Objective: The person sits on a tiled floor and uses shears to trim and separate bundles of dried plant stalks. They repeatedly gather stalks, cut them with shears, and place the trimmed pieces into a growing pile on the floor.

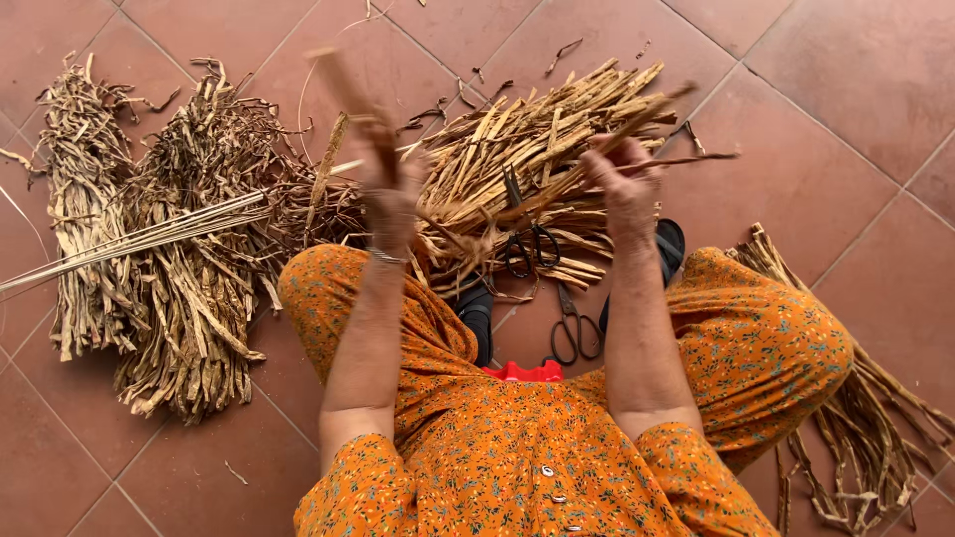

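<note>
- The left hand (pixel 390 189) is raised and closed around a dry brown strip (pixel 343 85) that sticks up and away from the fist (the picture blurs here, so its end is hard to make out).
- The right hand (pixel 625 184) is closed on a long thin stalk (pixel 637 124) that slants up to the right, above the middle heap of dried strips (pixel 527 149) on the floor.
- Two pairs of black-handled scissors lie in front of the person: one (pixel 527 239) on the heap's near edge, the other (pixel 574 328) on the red floor tiles (pixel 846 89) between the knees.
- Darker bundles of dried fibre (pixel 179 268) lie to the left, crossed by pale thin stems (pixel 149 237).
- More strips (pixel 865 418) lie beside the right knee.
</note>
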